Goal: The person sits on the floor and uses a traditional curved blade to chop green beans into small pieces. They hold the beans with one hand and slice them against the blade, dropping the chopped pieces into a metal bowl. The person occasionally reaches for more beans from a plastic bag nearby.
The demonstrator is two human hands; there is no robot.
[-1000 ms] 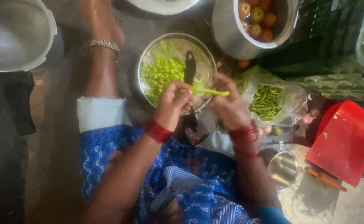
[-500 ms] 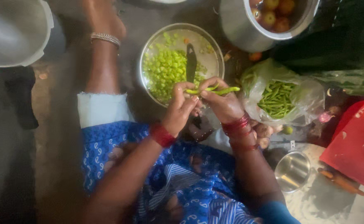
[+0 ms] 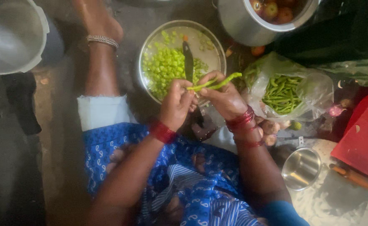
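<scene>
Head view, over lap: left hand (image 3: 176, 104) and right hand (image 3: 225, 98) both pinch green beans (image 3: 215, 83) between them. Behind grip, steel bowl (image 3: 148, 46) holds chopped bean pieces (image 3: 167, 67), upright blade (image 3: 188, 60). Right of grip, plastic bag (image 3: 318, 90) of whole beans; small steel cup (image 3: 301, 167) nearer.

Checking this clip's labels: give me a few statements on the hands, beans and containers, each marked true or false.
1. Both hands, left hand and right hand, hold the beans. True.
2. The bowl is empty. False: it holds chopped green pieces.
3. The bag of whole beans lies right of the bowl. True.
4. The blade lies flat on the red board. False: it stands over the bowl.
5. The pot holds round reddish produce. True.
</scene>
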